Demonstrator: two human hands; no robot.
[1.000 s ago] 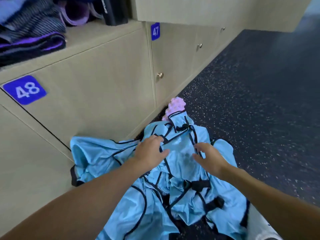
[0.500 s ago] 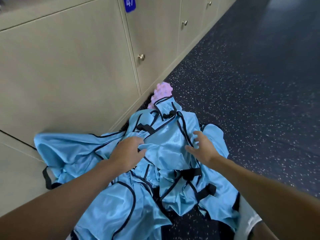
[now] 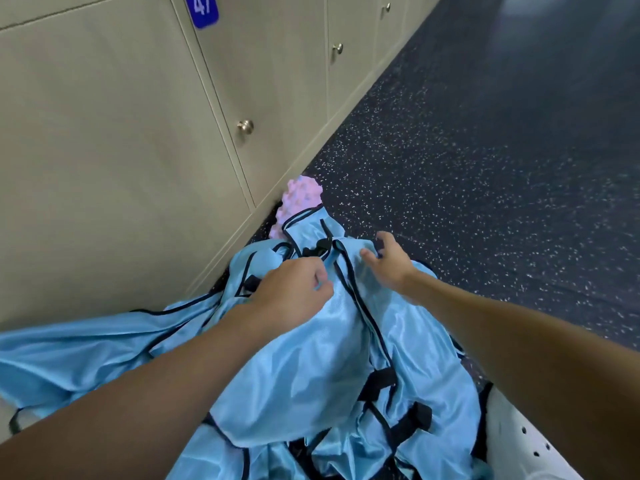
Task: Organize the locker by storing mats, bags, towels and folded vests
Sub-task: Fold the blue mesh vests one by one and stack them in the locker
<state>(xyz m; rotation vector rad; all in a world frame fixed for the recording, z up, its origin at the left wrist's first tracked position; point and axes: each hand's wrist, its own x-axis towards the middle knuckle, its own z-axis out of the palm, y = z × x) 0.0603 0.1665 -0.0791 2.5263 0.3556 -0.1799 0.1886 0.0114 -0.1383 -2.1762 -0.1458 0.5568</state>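
- Soft, even indoor light; only faint shadows.
- Sheen glints on the shiny light-blue fabric vests (image 3: pixel 339 358).
- Wide-angle bending at the edges; the dark speckled floor (image 3: pixel 519 133) blurs at top right.

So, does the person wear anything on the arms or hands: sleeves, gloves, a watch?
No. The left forearm and right forearm are bare to the frame edge. The left hand and right hand have no gloves; no watch or band at either wrist.
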